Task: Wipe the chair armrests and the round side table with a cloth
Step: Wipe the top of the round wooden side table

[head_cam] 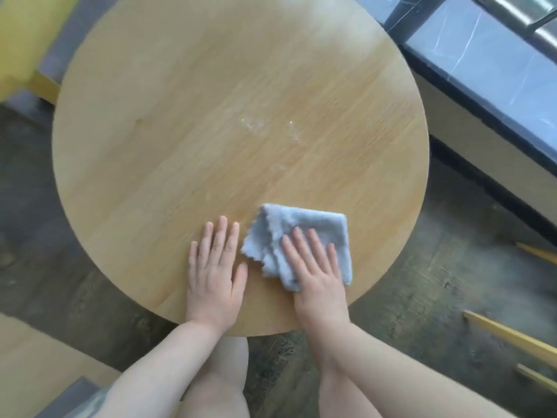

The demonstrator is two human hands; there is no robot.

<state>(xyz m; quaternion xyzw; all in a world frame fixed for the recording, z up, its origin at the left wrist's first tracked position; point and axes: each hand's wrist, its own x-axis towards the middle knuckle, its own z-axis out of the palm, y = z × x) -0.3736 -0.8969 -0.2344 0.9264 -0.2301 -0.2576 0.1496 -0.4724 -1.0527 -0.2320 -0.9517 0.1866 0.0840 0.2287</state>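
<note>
Right hand (316, 267) fingers flat on blue cloth (304, 227); left hand (215, 263) flat on round surface (180, 116). Push hard toward white smudge (256, 128).

The right hand (316, 267) covers the near part of the folded cloth (304, 227). The yellow chair (21, 40) at the upper left is blurred and cut by the frame edge. At the lower right, wooden legs (512, 336) blur past the edge.

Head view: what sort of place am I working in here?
Probably a lounge or café seating corner by a window. A round wooden side table stands on dark floor, a grey marble-like ledge runs alongside, and yellow chair parts sit nearby.
</note>
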